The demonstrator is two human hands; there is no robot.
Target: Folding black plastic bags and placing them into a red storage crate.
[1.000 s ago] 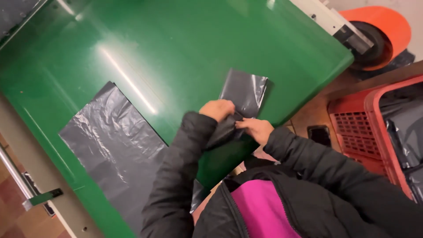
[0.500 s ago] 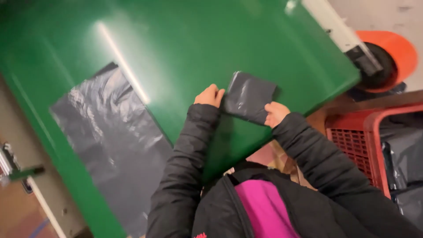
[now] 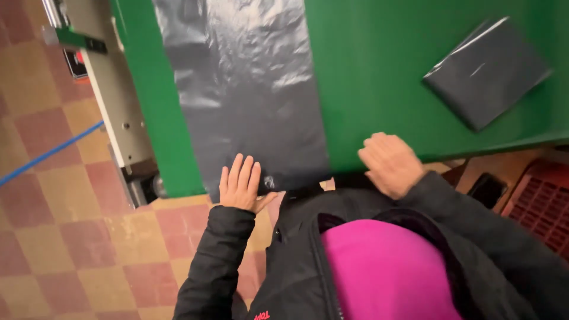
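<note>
L hand flat on grey plastic sheet, R hand at table edge.

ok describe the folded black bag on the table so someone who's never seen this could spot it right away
Start at the green table filling the top of the view. Near its right end, beyond the right hand, lies the folded bag, a small dark grey packet turned at an angle. Unlike the long flat bag spread by the left hand, it is compact and square.

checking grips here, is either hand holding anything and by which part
Nothing is gripped. The left hand lies flat, fingers spread, on the near edge of the flat grey plastic bag. The right hand rests loosely curled at the green table edge, apparently empty.
</note>
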